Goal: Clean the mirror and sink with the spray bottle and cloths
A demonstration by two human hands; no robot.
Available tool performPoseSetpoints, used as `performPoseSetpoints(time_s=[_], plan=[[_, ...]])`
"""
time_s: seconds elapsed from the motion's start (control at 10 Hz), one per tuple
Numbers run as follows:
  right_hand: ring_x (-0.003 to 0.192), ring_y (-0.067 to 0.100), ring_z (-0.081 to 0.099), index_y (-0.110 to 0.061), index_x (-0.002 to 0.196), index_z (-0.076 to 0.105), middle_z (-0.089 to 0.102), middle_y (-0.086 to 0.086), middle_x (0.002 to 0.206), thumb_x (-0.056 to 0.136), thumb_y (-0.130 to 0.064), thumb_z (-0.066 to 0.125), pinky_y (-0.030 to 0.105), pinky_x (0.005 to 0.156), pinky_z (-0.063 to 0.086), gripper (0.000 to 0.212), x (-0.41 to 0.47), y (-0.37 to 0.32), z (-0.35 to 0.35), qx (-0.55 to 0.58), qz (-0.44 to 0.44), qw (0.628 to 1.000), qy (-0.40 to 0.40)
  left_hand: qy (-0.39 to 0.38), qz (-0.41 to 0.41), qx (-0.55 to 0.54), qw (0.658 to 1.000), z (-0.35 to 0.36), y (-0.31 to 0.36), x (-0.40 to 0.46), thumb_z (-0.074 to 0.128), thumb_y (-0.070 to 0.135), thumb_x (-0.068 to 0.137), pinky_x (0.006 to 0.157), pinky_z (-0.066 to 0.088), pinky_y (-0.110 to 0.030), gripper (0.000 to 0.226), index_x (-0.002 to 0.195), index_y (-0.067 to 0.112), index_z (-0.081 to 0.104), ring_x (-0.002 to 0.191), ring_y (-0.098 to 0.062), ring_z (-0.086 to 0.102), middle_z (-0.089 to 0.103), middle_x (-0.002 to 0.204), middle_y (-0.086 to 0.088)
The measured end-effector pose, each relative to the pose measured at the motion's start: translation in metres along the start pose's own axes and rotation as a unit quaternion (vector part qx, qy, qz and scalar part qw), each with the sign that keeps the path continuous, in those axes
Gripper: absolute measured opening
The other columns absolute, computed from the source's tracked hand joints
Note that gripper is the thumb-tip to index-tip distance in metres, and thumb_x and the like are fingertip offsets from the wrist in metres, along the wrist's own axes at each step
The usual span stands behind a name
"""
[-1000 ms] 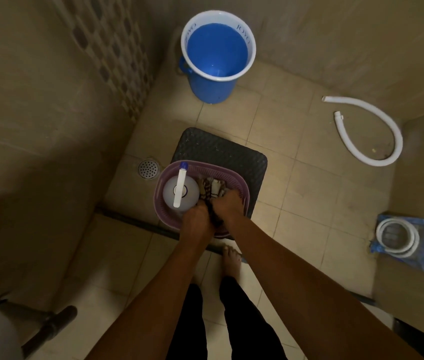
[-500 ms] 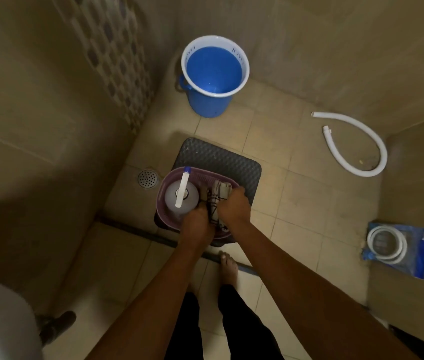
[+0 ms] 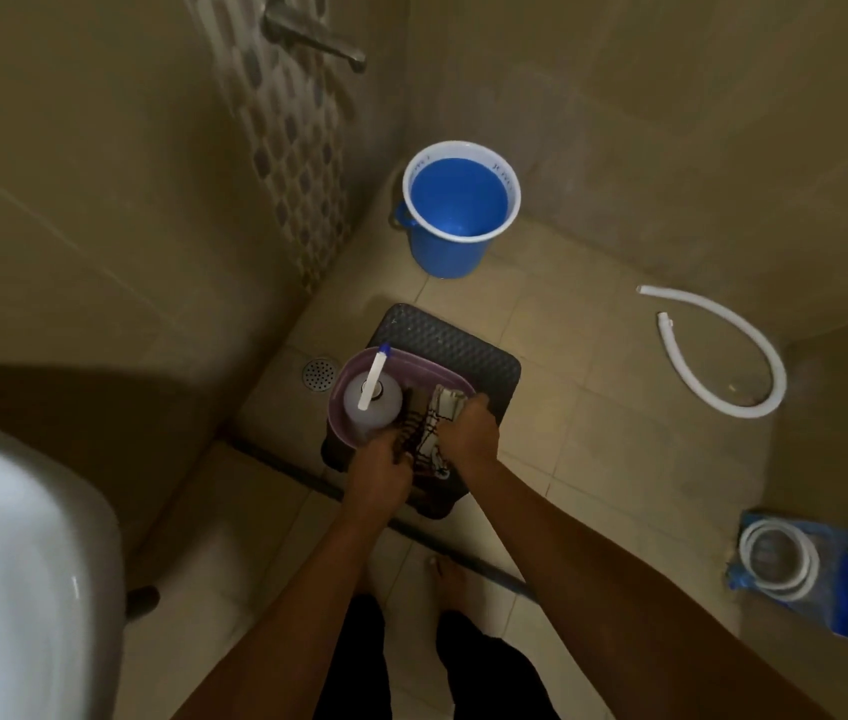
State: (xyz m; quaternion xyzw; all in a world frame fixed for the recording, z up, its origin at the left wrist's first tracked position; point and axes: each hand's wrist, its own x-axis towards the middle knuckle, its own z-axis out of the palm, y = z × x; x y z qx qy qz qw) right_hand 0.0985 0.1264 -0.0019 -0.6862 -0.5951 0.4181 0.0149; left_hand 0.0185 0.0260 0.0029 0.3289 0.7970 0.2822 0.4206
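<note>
The white sink is cut off by the left and bottom edges, so only its rounded right rim shows. A wall tap near the top edge is blurred, and its upper part runs out of the frame. Both hands cover the near half of the purple basket; the left hand and right hand hide much of the checked cloths, and their fingertips cannot be made out. The lettering on the blue bucket's white rim is too small to read. The contents of the blue packet are blurred.
</note>
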Motion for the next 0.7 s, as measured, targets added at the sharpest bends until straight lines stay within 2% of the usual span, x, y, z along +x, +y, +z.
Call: performPoseSetpoints(time_s=[0.1,0.2,0.3,0.4,0.5,0.6,0.7], plan=[[0.115,0.032,0.059,0.001,0.13,0.045,0.06,0.018,0.126,0.094,-0.01,0.061,0.036,0.092,0.049,0.041,0.015,0.006,0.017,-0.011,-0.012,1.0,-0.019,0.022,-0.001,0.007,1.0,0.012,-0.016,-0.012,0.048,0.003,0.093,0.059,0.039,-0.014,0.03,0.121,0.009,0.056,0.074,-0.01,0.056,0.066,0.093,-0.008],[0.115,0.03,0.06,0.0,0.134,0.044,0.06,0.017,0.128,0.095,-0.017,0.06,0.034,0.091,0.05,0.046,0.034,0.013,0.035,-0.028,-0.015,0.999,-0.034,0.057,0.008,0.011,0.998,0.023,-0.03,-0.022,0.05,0.004,0.091,0.048,0.032,-0.015,0.04,0.128,0.018,0.054,0.061,-0.014,0.056,0.061,0.072,-0.005],[0.119,0.034,0.058,-0.001,0.138,0.038,0.058,0.019,0.13,0.093,-0.017,0.062,0.038,0.095,0.05,0.053,0.044,0.023,0.041,-0.046,0.003,0.997,-0.06,0.073,-0.003,0.013,0.997,0.027,-0.03,-0.035,0.051,0.005,0.093,0.048,0.038,-0.015,0.032,0.124,0.01,0.056,0.06,-0.013,0.055,0.064,0.075,-0.007],[0.119,0.034,0.058,-0.003,0.136,0.043,0.059,0.017,0.129,0.09,-0.017,0.065,0.041,0.097,0.051,0.052,0.037,0.03,0.033,-0.072,-0.029,0.994,-0.077,0.097,-0.025,0.029,0.995,0.021,-0.025,-0.056,0.051,0.007,0.095,0.054,0.04,-0.01,0.029,0.124,0.002,0.054,0.061,-0.001,0.047,0.056,0.076,0.003],[0.12,0.028,0.057,-0.006,0.136,0.046,0.058,0.014,0.132,0.09,-0.019,0.064,0.037,0.098,0.051,0.052,0.019,0.033,0.022,-0.141,-0.138,0.978,-0.073,0.125,-0.035,0.084,0.988,0.007,-0.021,-0.075,0.05,0.017,0.096,0.071,0.04,-0.013,0.037,0.131,0.006,0.047,0.094,-0.01,0.058,0.061,0.115,-0.004],[0.128,0.027,0.051,-0.007,0.141,0.042,0.053,0.013,0.139,0.09,-0.025,0.063,0.041,0.106,0.046,0.057,-0.012,0.027,0.008,-0.237,-0.273,0.931,-0.057,0.139,-0.07,0.164,0.974,-0.013,-0.015,-0.095,0.042,0.032,0.099,0.117,0.027,-0.035,0.059,0.15,0.008,0.024,0.145,-0.025,0.025,0.026,0.157,-0.013],[0.126,0.022,0.052,-0.014,0.137,0.046,0.055,0.008,0.137,0.093,-0.032,0.058,0.039,0.105,0.045,0.049,-0.051,0.014,-0.007,-0.268,-0.37,0.888,-0.046,0.179,-0.064,0.219,0.957,-0.032,-0.007,-0.118,0.035,0.04,0.1,0.122,0.013,-0.038,0.066,0.153,0.008,0.011,0.15,-0.024,0.007,0.011,0.161,-0.012]])
